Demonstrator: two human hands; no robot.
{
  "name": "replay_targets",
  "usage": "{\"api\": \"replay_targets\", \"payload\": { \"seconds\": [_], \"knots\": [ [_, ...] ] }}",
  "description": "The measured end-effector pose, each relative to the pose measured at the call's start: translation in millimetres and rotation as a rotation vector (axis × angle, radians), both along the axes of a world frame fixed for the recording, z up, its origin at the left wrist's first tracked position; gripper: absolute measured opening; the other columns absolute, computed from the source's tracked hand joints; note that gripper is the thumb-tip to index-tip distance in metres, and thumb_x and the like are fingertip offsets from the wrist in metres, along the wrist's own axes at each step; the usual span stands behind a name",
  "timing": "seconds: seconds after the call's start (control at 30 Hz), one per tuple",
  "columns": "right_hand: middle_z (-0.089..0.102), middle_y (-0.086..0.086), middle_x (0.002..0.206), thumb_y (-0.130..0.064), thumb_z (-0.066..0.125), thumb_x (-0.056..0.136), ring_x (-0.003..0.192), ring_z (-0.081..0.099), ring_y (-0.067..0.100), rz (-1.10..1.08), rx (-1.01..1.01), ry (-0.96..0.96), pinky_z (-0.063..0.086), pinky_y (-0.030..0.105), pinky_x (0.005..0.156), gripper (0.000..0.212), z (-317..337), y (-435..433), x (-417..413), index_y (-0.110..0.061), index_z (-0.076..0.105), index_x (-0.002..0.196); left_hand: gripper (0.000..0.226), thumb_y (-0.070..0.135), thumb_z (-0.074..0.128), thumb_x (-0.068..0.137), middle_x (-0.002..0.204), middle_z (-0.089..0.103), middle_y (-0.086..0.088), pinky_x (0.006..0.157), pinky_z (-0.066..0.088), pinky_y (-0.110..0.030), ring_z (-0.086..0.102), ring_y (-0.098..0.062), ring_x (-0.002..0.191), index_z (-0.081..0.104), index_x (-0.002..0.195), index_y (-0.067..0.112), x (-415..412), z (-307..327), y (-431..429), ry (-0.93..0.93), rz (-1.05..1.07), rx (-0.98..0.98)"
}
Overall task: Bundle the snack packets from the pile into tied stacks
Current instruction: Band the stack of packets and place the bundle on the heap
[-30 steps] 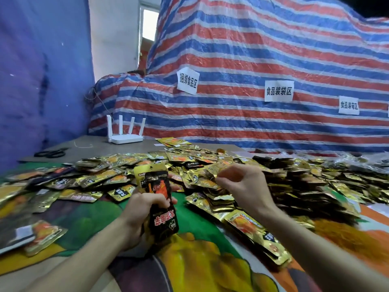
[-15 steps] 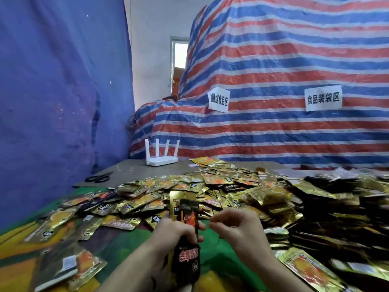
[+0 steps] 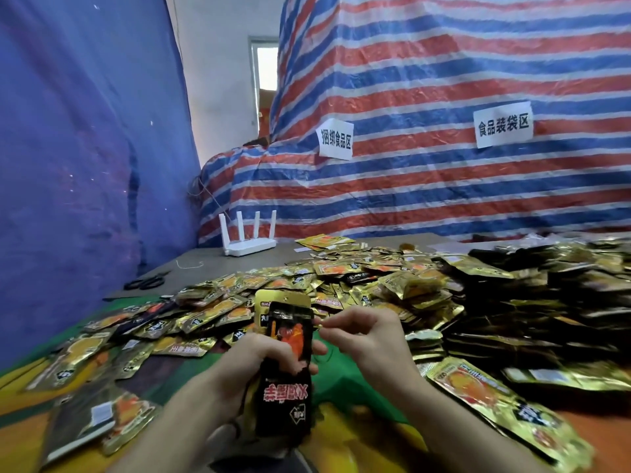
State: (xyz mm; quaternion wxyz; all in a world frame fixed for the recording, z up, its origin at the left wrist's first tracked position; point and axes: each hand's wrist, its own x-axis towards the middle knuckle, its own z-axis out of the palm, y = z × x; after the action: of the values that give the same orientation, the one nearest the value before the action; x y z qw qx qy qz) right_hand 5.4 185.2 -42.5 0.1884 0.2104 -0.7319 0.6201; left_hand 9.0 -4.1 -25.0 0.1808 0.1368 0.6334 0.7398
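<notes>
While your left hand [image 3: 247,361] grips the stack [image 3: 288,339], your right hand [image 3: 370,339] at three o'clock seemingly pinches a packet [image 3: 321,323]; seat it squarely.

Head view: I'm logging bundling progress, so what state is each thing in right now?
Stack, upright, gripped, no tie visible.
Left hand, curled round the stack.
Right hand, fingers curled beside the stack's top; whether it pinches anything is unclear.
Pile, loose, spread out.
Scissors, lying flat, untouched.
Router, antennas up.
</notes>
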Motion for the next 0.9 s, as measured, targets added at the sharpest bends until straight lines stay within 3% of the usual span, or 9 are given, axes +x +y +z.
{"api": "replay_targets", "payload": {
  "seconds": [0.1,0.2,0.3,0.43,0.53,0.6,0.73,0.8,0.9],
  "knots": [
    [0.075,-0.003,0.074,-0.004,0.081,0.082,0.07,0.069,0.001,0.052,-0.062,-0.024,0.05,0.015,0.062,0.014,0,1,-1,-0.018,0.079,0.079,0.08,-0.014,0.072,0.041,0.086,0.061,-0.015,0.074,0.055,-0.045,0.062,-0.029,0.074,0.064,0.118,0.003,1,-3,-3,-0.077,-0.164,0.261],
    [0.072,-0.003,0.075,-0.014,0.078,0.088,0.069,0.065,0.004,0.042,0.138,-0.089,0.054,0.021,0.064,0.011,0,4,-7,-0.017,0.079,0.099,0.057,-0.011,0.072,0.052,0.087,0.058,-0.014,0.077,0.054,-0.043,0.059,-0.028,0.077,0.066,0.107,0.004,2,-1,-11,-0.092,-0.22,0.402],
    [0.068,0.001,0.08,-0.024,0.067,0.097,0.072,0.062,0.009,0.133,0.356,-0.177,0.055,0.029,0.072,0.013,1,6,-6,-0.018,0.078,0.092,0.046,-0.009,0.066,0.054,0.085,0.056,-0.014,0.076,0.055,-0.04,0.059,-0.027,0.074,0.064,0.099,0.004,1,-2,-17,-0.12,-0.176,0.403],
    [0.071,0.004,0.086,-0.012,0.057,0.1,0.085,0.063,0.017,0.32,-0.178,-0.268,0.05,0.03,0.083,0.023,9,3,-3,-0.011,0.072,0.083,0.068,-0.012,0.064,0.049,0.084,0.054,-0.011,0.07,0.051,-0.04,0.054,-0.025,0.069,0.061,0.114,0.008,-2,-7,-19,-0.084,-0.1,0.405],
    [0.066,0.009,0.074,-0.01,0.056,0.086,0.077,0.064,0.023,0.488,-0.571,-0.4,0.053,0.035,0.083,0.017,16,6,0,-0.008,0.069,0.075,0.05,-0.01,0.06,0.053,0.082,0.053,-0.011,0.071,0.052,-0.039,0.054,-0.024,0.07,0.063,0.1,0.005,-1,-8,-17,-0.142,-0.148,0.356],
    [0.06,0.008,0.068,-0.009,0.056,0.076,0.065,0.062,0.023,0.601,-0.723,-0.473,0.058,0.037,0.076,0.019,17,7,1,-0.002,0.067,0.089,0.047,-0.009,0.06,0.056,0.083,0.052,-0.011,0.074,0.05,-0.04,0.053,-0.024,0.072,0.063,0.101,0.005,-1,-10,-13,-0.151,-0.195,0.334],
    [0.075,0.01,0.093,0.0,0.063,0.079,0.048,0.059,0.012,0.622,-0.597,-0.511,0.056,0.023,0.049,0.045,14,5,2,-0.005,0.066,0.124,0.039,-0.007,0.061,0.06,0.085,0.056,-0.011,0.08,0.047,-0.041,0.055,-0.023,0.075,0.069,0.096,0.005,2,-10,-6,-0.121,-0.258,0.29],
    [0.075,0.018,0.113,0.003,0.064,0.084,0.055,0.07,0.018,0.621,-0.502,-0.52,0.056,0.021,0.046,0.045,10,3,2,-0.01,0.066,0.126,0.029,-0.004,0.063,0.059,0.081,0.056,-0.013,0.08,0.049,-0.039,0.057,-0.024,0.073,0.07,0.085,0.006,4,-9,-5,-0.122,-0.23,0.2],
    [0.073,0.019,0.118,-0.001,0.071,0.081,0.078,0.077,0.029,0.566,-0.418,-0.482,0.059,0.025,0.048,0.051,4,3,-1,-0.014,0.065,0.13,0.037,-0.007,0.063,0.054,0.079,0.059,-0.015,0.072,0.053,-0.039,0.059,-0.027,0.071,0.07,0.089,0.003,3,-10,-3,-0.142,-0.088,0.152]
  ]
}}
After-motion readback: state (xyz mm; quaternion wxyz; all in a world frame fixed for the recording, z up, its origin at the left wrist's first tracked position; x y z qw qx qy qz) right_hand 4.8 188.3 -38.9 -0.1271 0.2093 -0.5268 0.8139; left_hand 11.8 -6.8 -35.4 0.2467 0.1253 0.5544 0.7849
